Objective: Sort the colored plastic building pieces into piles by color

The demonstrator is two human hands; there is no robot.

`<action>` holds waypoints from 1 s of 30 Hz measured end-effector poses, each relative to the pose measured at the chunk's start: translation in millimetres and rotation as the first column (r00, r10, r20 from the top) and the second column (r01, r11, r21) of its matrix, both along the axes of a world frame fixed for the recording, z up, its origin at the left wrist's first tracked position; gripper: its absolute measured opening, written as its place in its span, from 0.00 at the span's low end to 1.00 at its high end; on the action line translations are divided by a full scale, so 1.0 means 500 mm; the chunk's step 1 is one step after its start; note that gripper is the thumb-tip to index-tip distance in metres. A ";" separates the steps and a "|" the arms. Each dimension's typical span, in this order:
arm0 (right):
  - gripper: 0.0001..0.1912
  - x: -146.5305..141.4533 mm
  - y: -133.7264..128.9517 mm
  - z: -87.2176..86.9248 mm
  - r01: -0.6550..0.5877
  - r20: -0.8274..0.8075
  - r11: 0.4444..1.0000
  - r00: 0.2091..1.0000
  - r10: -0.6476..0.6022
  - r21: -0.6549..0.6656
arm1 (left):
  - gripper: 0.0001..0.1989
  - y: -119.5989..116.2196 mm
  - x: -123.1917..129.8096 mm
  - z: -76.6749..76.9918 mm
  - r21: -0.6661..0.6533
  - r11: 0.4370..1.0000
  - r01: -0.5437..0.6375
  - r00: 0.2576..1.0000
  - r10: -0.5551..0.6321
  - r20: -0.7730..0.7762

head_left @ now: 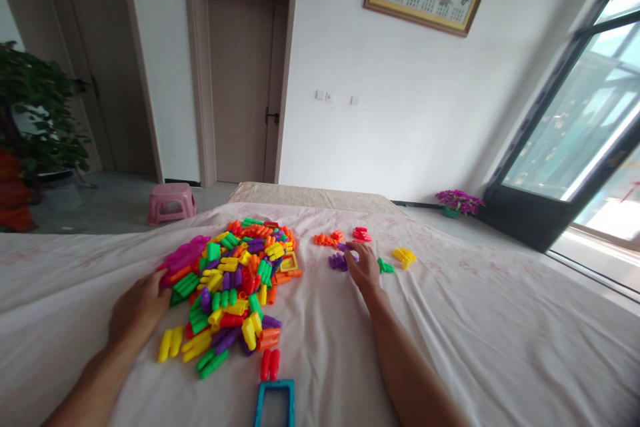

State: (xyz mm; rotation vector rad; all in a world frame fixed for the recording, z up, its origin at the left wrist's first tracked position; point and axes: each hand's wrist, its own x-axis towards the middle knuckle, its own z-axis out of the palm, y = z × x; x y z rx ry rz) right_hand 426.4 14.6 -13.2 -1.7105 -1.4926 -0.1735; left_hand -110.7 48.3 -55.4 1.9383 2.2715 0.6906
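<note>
In the head view, the mixed heap [229, 263] far outweighs the single-colour clusters [327, 239] laid out on the cloth [320, 373]. Left hand [140, 310] at the heap's edge, right hand [364, 267] at purple pieces [337, 261]; I cannot tell either grip.

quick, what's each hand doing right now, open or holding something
Left hand: at the pink piece on the pile's edge; grip can't be told.
Right hand: fingers curved beside the purple pieces; grip can't be told.
</note>
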 end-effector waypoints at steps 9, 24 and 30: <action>0.18 0.012 0.005 -0.024 -0.013 -0.049 0.992 0.999 0.007 -0.126 | 0.30 0.003 -0.001 -0.004 0.011 1.000 -0.009 1.000 0.009 -0.004; 0.17 -0.044 -0.005 -0.001 -0.024 0.135 0.999 0.991 0.027 -0.021 | 0.29 0.000 0.003 -0.001 0.066 0.998 0.007 1.000 -0.008 0.015; 0.17 -0.167 -0.021 0.019 -0.368 0.210 0.928 0.905 0.371 -0.054 | 0.29 0.000 0.002 -0.005 0.080 0.997 0.015 1.000 -0.015 0.002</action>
